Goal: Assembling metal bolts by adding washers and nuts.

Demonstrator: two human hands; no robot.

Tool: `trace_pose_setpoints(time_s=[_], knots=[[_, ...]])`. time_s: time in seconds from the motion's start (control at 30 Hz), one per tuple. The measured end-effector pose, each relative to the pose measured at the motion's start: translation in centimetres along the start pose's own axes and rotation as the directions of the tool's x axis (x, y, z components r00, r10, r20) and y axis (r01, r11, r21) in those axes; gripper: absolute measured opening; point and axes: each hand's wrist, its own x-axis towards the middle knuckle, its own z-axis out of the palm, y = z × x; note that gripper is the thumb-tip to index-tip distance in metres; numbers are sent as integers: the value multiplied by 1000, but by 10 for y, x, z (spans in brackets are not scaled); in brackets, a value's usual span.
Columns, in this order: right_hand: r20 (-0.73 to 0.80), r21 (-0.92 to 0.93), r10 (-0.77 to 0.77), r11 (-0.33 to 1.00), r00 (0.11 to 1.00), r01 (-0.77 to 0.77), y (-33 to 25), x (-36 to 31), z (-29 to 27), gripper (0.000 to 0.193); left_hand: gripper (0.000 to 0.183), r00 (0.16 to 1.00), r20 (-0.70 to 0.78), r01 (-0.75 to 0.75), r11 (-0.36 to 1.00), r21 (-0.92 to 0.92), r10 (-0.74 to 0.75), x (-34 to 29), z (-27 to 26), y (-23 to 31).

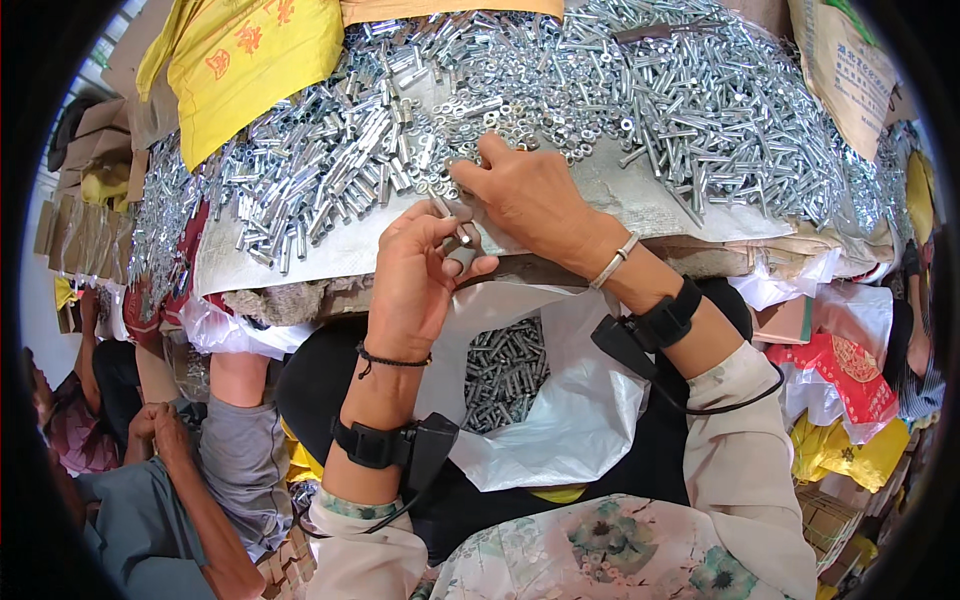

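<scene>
In my left hand a short silvery metal anchor bolt is pinched between thumb and fingers, its end pointing toward me. Just above it, my right hand is closed with its fingertips bent in over the near edge of the loose nuts and washers. Whatever those fingertips hold, if anything, is hidden. Left of the nuts lie metal sleeves; long bolts are heaped to the right. Below my hands, on my lap, a white plastic bag stands open around many finished-looking metal anchors.
The heaps lie on a pale sheet over a padded work surface. Yellow sacking hangs at the far left, a beige printed sack at the far right. Another person's clasped hands are at the left; a red bag is at the right.
</scene>
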Motion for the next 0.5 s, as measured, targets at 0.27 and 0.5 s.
trace_pose_setpoints(time_s=[0.27, 0.5], knots=[[-108, 126, 96, 989, 990, -82, 9, -9, -1, 6, 20, 995, -71, -51, 976, 211, 68, -1, 14, -4], [-64, 549, 122, 833, 991, -67, 7, -27, -23, 8, 16, 998, 63, -22, 894, 448, -6, -2, 9, -9]])
